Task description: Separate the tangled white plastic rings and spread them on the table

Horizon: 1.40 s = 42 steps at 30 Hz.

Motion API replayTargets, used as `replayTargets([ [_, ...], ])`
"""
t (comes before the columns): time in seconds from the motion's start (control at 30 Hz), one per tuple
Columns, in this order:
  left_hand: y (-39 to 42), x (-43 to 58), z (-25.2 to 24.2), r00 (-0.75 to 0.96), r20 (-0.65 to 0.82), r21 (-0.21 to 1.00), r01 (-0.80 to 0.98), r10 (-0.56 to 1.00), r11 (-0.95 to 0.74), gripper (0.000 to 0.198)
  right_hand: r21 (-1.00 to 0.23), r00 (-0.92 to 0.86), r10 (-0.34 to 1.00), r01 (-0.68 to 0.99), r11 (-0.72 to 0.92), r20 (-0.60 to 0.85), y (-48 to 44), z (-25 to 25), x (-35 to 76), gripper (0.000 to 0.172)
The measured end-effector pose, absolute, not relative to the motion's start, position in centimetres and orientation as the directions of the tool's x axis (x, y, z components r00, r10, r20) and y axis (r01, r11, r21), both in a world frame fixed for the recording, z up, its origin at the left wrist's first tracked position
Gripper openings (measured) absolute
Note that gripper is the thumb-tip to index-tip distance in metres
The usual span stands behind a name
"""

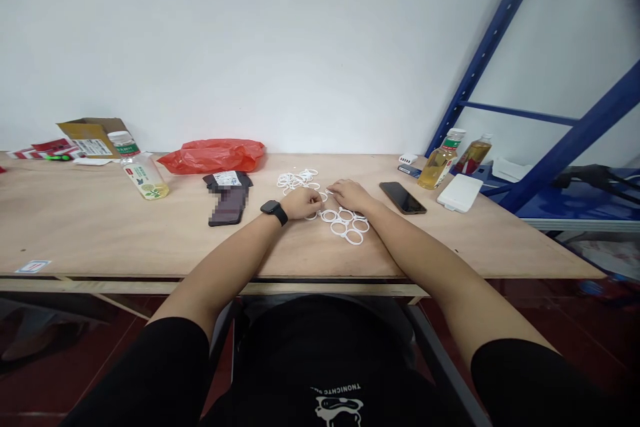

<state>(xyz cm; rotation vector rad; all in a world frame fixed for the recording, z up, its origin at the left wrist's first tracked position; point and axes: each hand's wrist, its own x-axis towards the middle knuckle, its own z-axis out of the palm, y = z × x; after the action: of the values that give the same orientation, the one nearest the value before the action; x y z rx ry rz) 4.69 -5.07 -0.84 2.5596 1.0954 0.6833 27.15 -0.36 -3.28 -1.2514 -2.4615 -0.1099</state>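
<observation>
White plastic rings with small tabs lie on the wooden table in front of me. My left hand [303,203], with a black watch on its wrist, has its fingers closed in a pinch at a white ring [324,197] between my hands. From the other side my right hand [351,194] reaches in, its fingers bent together over the same small spot; its fingertips are partly hidden. Just below the hands, several white rings [354,236] lie flat and touching in a cluster. Behind my left hand is a loose heap of white rings [293,180].
A red plastic bag [215,155], a dark partly blurred item [229,203], a bottle [145,173] and an open cardboard box [95,137] are to the left. To the right are a phone [403,198], a tea bottle [440,163], a white case [461,193] and a blue metal frame [487,40].
</observation>
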Motion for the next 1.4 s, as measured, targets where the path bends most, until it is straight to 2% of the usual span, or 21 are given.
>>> replayTargets([
  [0.27,-4.5,4.2,-1.0,0.535,0.305,0.397,0.68,0.788,-0.616,0.022,-0.098,-0.497,0.794,0.824,0.559,0.351,-1.8,-2.2,27.7,0.015],
  [0.43,-4.0,3.9,-1.3,0.459,0.371,0.413,0.698,0.808,-0.586,0.024,-0.126,-0.524,0.784,0.8,0.587,0.332,-1.9,-2.1,27.4,0.019],
  [0.57,-3.8,4.0,-1.3,0.447,0.397,0.428,0.683,0.802,-0.593,0.024,-0.126,-0.538,0.777,0.79,0.6,0.327,-2.3,-1.8,27.1,0.015],
  [0.67,-4.0,4.2,-1.1,0.443,0.421,0.427,0.673,0.792,-0.604,0.025,-0.214,-0.509,0.754,0.751,0.625,0.415,-2.8,-1.4,26.7,0.017],
  [0.83,-4.3,4.5,-0.7,0.433,0.474,0.433,0.643,0.766,-0.632,0.028,-0.449,-0.451,0.716,0.566,0.691,0.533,-4.0,-0.8,25.7,0.019],
  [0.93,-4.4,4.4,-0.6,0.455,0.503,0.415,0.619,0.735,-0.667,0.021,-0.5,-0.426,0.716,0.517,0.695,0.554,-4.6,-0.7,25.1,0.019],
  [1.13,-4.7,4.2,-0.6,0.487,0.529,0.39,0.588,0.695,-0.709,0.023,-0.511,-0.406,0.711,0.5,0.699,0.574,-5.0,-0.8,24.6,0.02],
  [1.4,-4.3,4.3,-0.7,0.469,0.507,0.409,0.607,0.723,-0.681,0.021,-0.361,-0.428,0.712,0.647,0.671,0.556,-5.0,-0.1,24.3,0.021],
])
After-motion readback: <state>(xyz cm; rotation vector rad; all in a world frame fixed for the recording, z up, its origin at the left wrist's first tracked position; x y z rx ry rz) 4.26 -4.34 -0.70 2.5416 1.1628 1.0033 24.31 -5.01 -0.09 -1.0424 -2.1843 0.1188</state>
